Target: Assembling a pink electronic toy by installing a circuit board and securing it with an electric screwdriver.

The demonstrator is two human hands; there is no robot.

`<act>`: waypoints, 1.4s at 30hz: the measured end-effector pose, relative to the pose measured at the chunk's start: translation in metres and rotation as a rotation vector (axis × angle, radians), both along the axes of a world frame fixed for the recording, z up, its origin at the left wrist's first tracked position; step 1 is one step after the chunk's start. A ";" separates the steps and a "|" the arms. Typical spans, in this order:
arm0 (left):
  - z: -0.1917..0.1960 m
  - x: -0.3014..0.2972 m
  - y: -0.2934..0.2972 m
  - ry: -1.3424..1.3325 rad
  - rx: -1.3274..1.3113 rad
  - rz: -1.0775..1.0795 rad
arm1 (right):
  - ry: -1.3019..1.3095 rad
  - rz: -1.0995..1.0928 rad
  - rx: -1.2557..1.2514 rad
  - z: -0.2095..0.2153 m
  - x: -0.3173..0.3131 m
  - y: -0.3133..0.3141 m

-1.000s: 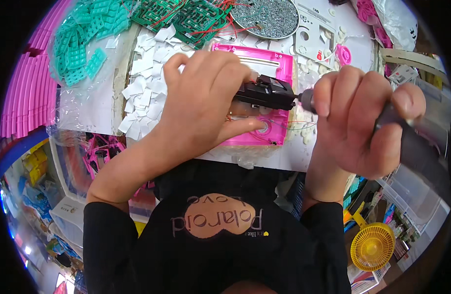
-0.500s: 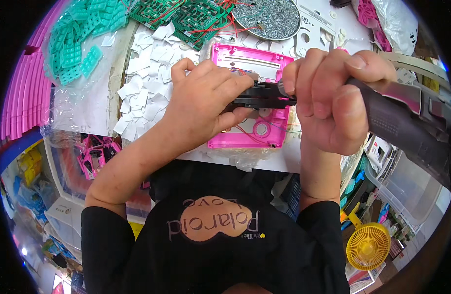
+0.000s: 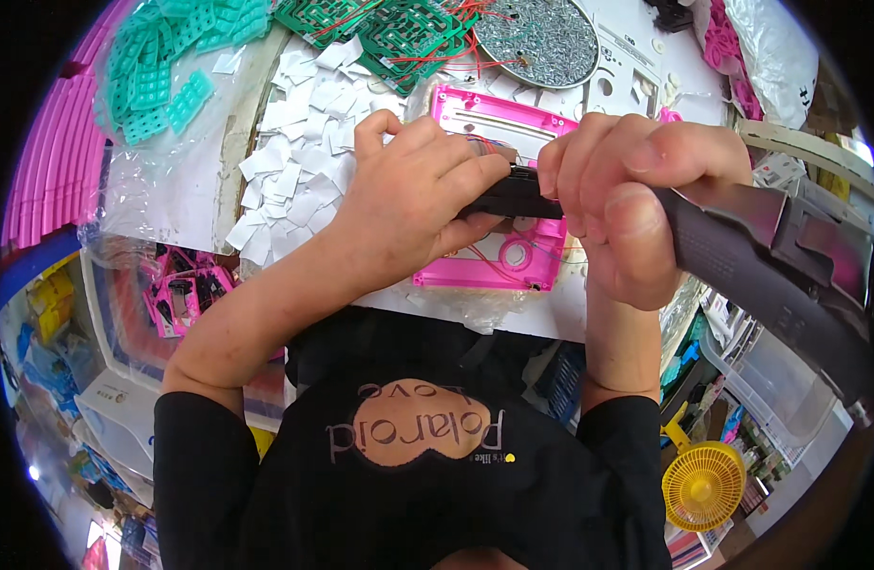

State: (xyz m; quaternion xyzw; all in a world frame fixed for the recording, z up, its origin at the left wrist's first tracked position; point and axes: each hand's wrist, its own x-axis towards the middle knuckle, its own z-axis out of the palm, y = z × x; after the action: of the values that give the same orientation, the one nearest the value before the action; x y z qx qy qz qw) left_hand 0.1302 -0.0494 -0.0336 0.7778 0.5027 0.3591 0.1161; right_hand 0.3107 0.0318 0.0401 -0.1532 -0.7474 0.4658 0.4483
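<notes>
My left hand [image 3: 413,195] is closed on a black plastic part [image 3: 518,197], thumb and fingers pinching its left end. The part lies over the open pink casing [image 3: 456,274], which rests on the white table. In my right hand [image 3: 636,204] is a dark grey electric screwdriver [image 3: 741,261], its body slanting down to the right. The fingers wrap round its front end, right beside the black part. Those fingers hide the tool's tip, so I cannot tell whether it touches the part. Thin coloured wires [image 3: 489,145] show inside the casing.
Loose white paper pieces [image 3: 294,171] lie left of the casing. Beyond it are green circuit boards [image 3: 418,38] with red wires and a round tray of screws [image 3: 551,38]. Teal keypads [image 3: 152,85] and stacked pink panels [image 3: 52,161] stand far left. A yellow fan [image 3: 705,484] is lower right.
My right hand has come closer to my left, narrowing the stretch of black part visible between them. The screwdriver's rear end has swung lower. The whole view has shifted slightly.
</notes>
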 end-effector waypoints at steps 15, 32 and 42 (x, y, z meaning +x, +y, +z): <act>-0.001 -0.003 0.004 -0.032 0.022 -0.009 | 0.071 0.178 -0.211 -0.002 0.006 0.018; -0.012 0.005 -0.001 -0.336 -0.084 0.142 | -0.593 -0.165 -0.687 -0.013 0.047 0.027; 0.009 0.013 -0.009 0.102 -0.062 0.208 | -1.337 -0.384 -0.003 -0.007 0.014 0.048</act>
State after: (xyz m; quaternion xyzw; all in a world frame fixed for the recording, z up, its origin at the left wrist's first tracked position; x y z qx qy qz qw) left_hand 0.1430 -0.0582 -0.0244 0.7348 0.5967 0.3134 0.0766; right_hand 0.3252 0.0793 0.0335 -0.5371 -0.8223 0.1850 -0.0338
